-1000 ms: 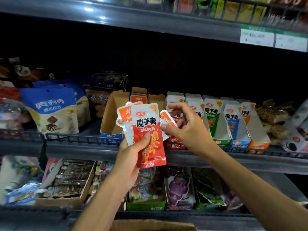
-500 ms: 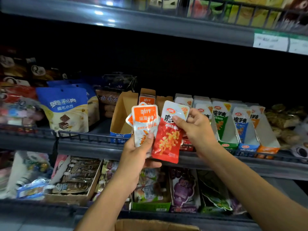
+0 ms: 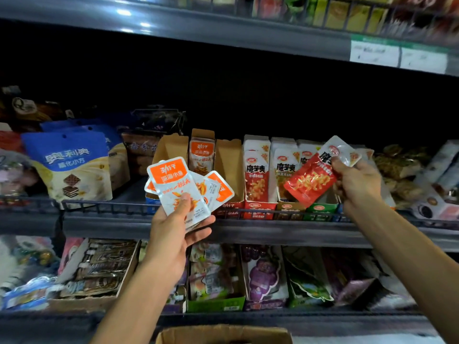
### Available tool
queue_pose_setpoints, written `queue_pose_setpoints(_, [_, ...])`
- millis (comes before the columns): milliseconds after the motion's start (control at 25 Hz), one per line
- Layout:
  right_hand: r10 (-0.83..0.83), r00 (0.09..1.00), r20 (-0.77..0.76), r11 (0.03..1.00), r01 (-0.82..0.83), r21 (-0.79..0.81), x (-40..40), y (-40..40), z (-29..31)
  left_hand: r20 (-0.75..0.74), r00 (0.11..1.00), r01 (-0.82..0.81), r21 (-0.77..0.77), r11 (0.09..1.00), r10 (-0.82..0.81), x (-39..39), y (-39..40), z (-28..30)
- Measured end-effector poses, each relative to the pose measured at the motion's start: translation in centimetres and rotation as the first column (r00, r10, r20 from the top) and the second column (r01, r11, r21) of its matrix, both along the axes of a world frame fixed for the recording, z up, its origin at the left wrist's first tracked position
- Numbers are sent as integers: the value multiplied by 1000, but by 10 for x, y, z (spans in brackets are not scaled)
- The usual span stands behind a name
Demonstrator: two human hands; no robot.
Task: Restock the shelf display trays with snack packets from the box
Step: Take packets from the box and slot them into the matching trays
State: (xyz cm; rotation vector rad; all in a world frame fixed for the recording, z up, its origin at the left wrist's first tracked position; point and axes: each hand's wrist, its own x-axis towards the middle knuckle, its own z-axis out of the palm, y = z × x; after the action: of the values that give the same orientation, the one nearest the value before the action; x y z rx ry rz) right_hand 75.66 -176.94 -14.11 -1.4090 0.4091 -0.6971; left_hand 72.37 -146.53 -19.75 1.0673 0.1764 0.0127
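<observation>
— What has the left hand point(image 3: 173, 234) got?

— A fan of orange-and-white packets point(image 3: 178, 187), thumb pressed over the front one and fingers curled behind. So that grip is closed on the fan, held up in front of the middle shelf point(image 3: 248, 229), just before the brown cardboard tray point(image 3: 171, 147).

— And the right hand point(image 3: 357, 184)?

— Its grip pinches one red packet point(image 3: 310, 180) by the clear top corner, thumb on the front, fingers behind. The packet hangs tilted, its lower end toward the left, in front of the row of display trays point(image 3: 258, 207) at the right half of the shelf's front edge.

— Over which tray exactly?

— Roughly ahead of the green-fronted tray point(image 3: 320, 208), beside the red-fronted one. Whether it touches any tray, I cannot tell; it looks held clear of them.

— Are the trays filled?

— Upright packets with the same lettering stand in them, white-topped, red and orange below. The brown tray to the left has an orange-and-white pack standing at its back.

— Where is the box?

— Only its open cardboard rim point(image 3: 223, 333) shows, at the bottom edge of the view, below the lower shelf point(image 3: 273, 319).

— Anything else around?

— Blue-and-white bags point(image 3: 69, 165) stand toward the left end of the middle shelf. The lower shelf carries mixed bags, among them a purple grape-printed packet point(image 3: 265, 276). White price labels point(image 3: 397, 55) sit on the upper shelf's front edge at the right.
</observation>
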Motion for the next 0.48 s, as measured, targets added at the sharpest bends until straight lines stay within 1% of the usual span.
queue_pose_setpoints(160, [39,999,-23,997,-40,-65,-1,-18,2,11,999,-32,-7,999,32,4,-11,-1])
queue_pose_setpoints(320, [136,988,-68,978,-145,-149,0,-7,2,2,998,-60,-29,998,61,7,-11,-1])
queue_pose_setpoints(480, [185,981,-57,969,-192,-158,2,8,5,11,999,-40,-23,999,41,7,-8,-1])
